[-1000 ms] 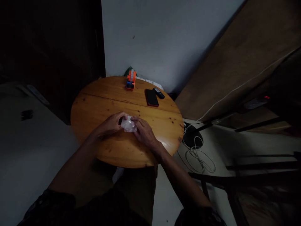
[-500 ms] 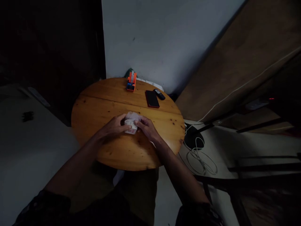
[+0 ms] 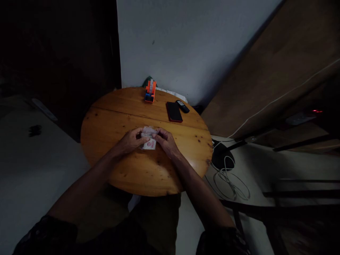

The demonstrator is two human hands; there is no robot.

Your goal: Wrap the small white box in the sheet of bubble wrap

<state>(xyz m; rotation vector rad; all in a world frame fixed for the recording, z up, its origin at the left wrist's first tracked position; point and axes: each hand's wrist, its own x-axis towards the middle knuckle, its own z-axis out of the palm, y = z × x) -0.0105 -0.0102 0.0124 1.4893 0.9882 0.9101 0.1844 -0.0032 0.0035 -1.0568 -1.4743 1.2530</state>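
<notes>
Between my two hands, over the middle of the round wooden table [image 3: 106,122], is a small white packet [image 3: 150,143] with a reddish print and crinkled, clear-looking wrapping at its top. My left hand [image 3: 132,140] grips its left side, thumb on the front. My right hand [image 3: 166,141] pinches the right side, with its thumb near the packet's middle. The fingers behind the packet are partly hidden.
At the table's back stand an orange tape dispenser [image 3: 150,92], a black phone-like slab with a red edge [image 3: 174,112] and a dark handset [image 3: 182,106]. A wall rises behind. Coiled cables [image 3: 230,180] lie on the floor at right.
The packet's lower part now faces the camera more, showing its reddish print. Both hands keep hold of it with small finger shifts. The whole view has shifted slightly.
</notes>
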